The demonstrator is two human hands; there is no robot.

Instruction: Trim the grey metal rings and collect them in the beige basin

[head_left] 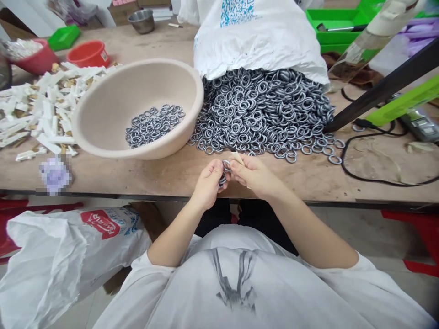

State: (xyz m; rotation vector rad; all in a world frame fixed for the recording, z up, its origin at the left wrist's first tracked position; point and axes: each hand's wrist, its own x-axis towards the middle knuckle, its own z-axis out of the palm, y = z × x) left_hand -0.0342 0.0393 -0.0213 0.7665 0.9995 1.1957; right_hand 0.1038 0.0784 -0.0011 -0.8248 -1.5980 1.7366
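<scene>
Near the table's front edge, my left hand (210, 183) is closed around several grey metal rings (223, 174). My right hand (254, 174) pinches a thin tool with a pale, tape-like handle (237, 158), its fingers meeting the rings in my left hand. The tool's working end is too small to make out. Just beyond my hands lies a large pile of grey rings (264, 114), spilling from a white woven sack (260, 43). To the left of the pile stands a wide beige basin (99, 123) with a smaller heap of similar rings (154, 125) in it.
White plastic pieces (48, 109) cover the table's left side, near a red bowl (88, 54). A metal bowl (141, 21) stands at the back. On the right are a slanting black bar (384, 87), a black cable (346, 169) and green trays (334, 20). A white sack (44, 256) stands below left.
</scene>
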